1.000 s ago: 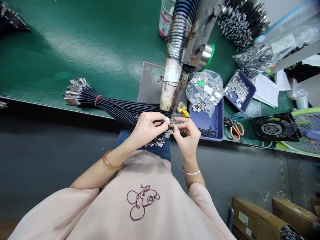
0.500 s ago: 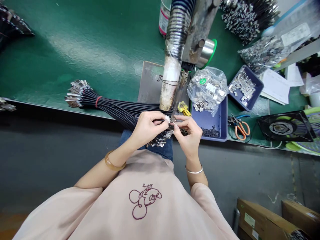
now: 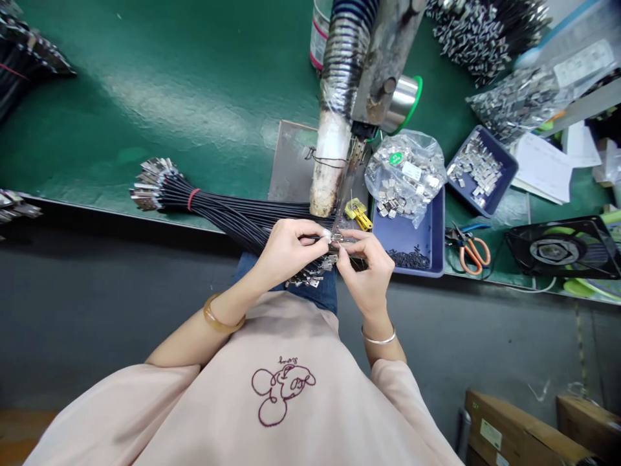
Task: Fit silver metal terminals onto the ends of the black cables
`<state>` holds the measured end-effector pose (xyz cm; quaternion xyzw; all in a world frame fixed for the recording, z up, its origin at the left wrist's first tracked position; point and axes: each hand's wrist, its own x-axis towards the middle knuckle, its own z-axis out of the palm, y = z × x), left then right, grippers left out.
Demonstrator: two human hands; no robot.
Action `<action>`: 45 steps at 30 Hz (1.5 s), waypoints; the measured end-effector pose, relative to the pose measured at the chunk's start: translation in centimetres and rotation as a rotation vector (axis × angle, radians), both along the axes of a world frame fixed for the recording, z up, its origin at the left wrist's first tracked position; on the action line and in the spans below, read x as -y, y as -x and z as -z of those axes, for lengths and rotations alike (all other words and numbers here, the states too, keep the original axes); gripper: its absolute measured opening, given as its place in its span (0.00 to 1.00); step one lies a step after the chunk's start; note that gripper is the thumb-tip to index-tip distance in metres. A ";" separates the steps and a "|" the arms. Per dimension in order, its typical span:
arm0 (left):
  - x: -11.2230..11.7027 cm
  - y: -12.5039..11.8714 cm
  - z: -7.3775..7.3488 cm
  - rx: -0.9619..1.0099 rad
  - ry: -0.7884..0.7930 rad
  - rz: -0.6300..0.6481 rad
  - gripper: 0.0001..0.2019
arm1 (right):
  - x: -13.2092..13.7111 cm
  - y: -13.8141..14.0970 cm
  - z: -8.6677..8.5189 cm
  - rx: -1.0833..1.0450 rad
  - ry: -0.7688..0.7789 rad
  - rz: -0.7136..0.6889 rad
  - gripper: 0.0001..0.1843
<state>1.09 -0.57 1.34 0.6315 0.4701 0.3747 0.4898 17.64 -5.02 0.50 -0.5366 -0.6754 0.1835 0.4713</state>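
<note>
My left hand (image 3: 286, 249) and my right hand (image 3: 369, 268) meet at the table's front edge, both pinched on one small metal connector (image 3: 336, 239) at the end of a black cable. A bundle of black cables (image 3: 228, 210) tied with a red band lies across the edge, its metal ends fanned out at the left. More metal cable ends (image 3: 310, 275) hang under my hands over my lap. Just behind my fingers stands a wrapped hose (image 3: 334, 149) with a thin tip.
A blue tray (image 3: 412, 236) holds a bag of metal shells (image 3: 405, 171); a second blue tray (image 3: 478, 168) of shells sits right of it. Orange-handled scissors (image 3: 468, 249), a black fan (image 3: 563, 249), a solder spool (image 3: 405, 97) and cardboard boxes (image 3: 514, 430) on the floor.
My hands stay together on the connector; only the fingers shift slightly. The view has drifted a little, sliding the table items rightward.
</note>
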 end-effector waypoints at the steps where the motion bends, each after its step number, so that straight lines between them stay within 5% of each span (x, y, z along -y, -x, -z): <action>1: 0.0 0.0 0.1 -0.006 -0.001 0.006 0.08 | 0.1 0.0 0.1 0.009 -0.004 0.001 0.06; 9: 0.5 0.1 1.2 0.055 0.023 -0.035 0.06 | 0.6 1.0 0.5 0.167 -0.212 0.082 0.08; 17: 1.1 0.4 0.6 0.189 0.069 -0.032 0.04 | 0.5 0.7 0.6 -0.241 0.178 0.031 0.07; 31: 0.9 -0.3 1.0 0.207 0.073 -0.124 0.07 | -0.6 1.0 0.2 0.023 -0.088 0.067 0.07; 45: 0.7 0.2 1.1 0.067 0.011 -0.031 0.07 | 0.3 0.6 0.9 0.155 -0.207 0.046 0.09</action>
